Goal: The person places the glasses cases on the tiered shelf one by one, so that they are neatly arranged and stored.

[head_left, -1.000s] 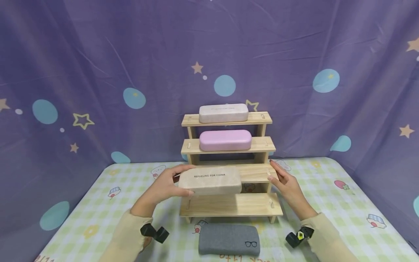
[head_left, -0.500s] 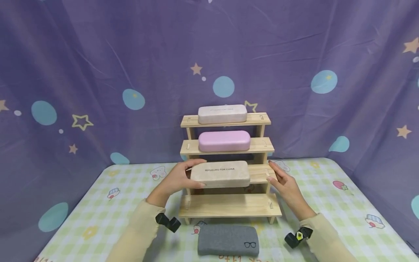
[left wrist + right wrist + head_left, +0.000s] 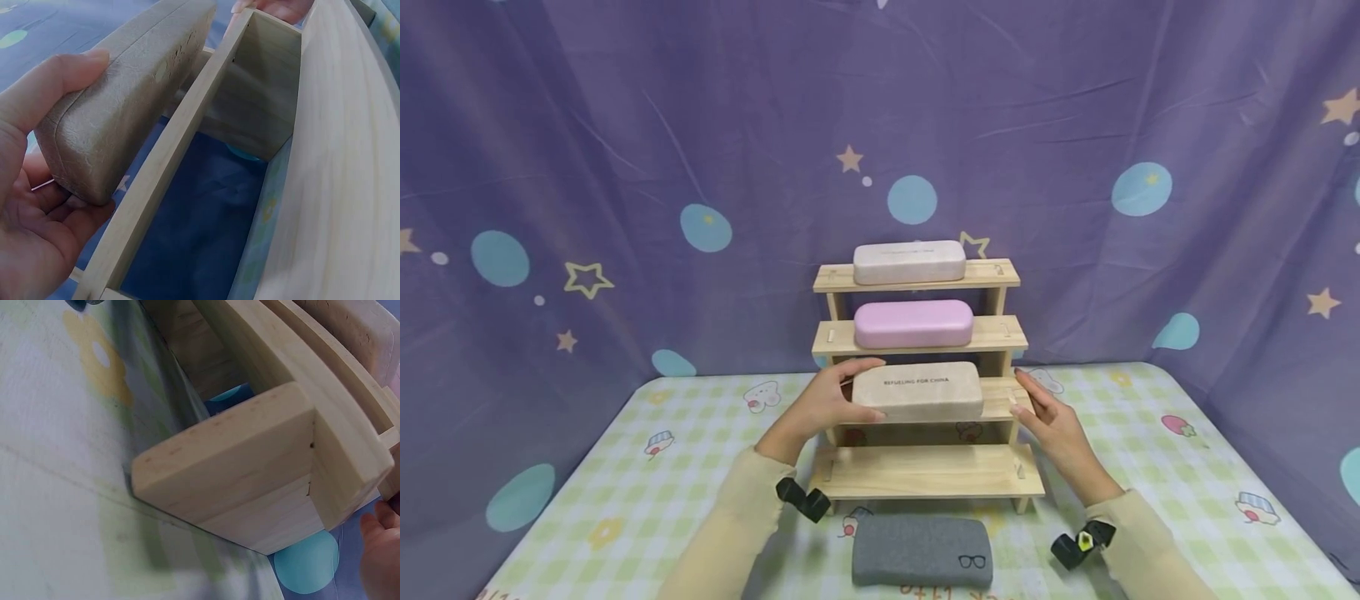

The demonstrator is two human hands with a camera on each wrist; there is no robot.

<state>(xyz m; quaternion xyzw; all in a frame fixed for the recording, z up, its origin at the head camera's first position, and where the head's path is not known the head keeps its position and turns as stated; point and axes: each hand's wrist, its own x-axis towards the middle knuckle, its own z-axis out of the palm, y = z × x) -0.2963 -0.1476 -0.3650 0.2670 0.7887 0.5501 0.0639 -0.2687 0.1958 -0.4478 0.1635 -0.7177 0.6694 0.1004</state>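
Note:
My left hand (image 3: 823, 402) grips the left end of a beige glasses case (image 3: 917, 392) printed "REFUELING FOR CHINA", thumb on one side and fingers on the other. In the left wrist view that glasses case (image 3: 119, 106) is tilted, close over a board of the stepped wooden display stand (image 3: 925, 471). My right hand (image 3: 1054, 421) holds the right end of that same tier, thumb toward the front and fingers behind. At the edge of the right wrist view, part of the right hand (image 3: 382, 550) shows beside the stand's wood (image 3: 231, 462).
A pale glasses case (image 3: 910, 263) sits on the top tier and a pink one (image 3: 913, 324) on the tier below. A grey glasses case (image 3: 921, 550) with a spectacles mark lies in front of the stand on the checked tablecloth (image 3: 700, 467). A purple curtain (image 3: 760, 125) hangs behind.
My left hand has carried the beige glasses case rightward and back, from in front of the stand to over the second tier from the bottom. My right hand has stayed on the tier's end.

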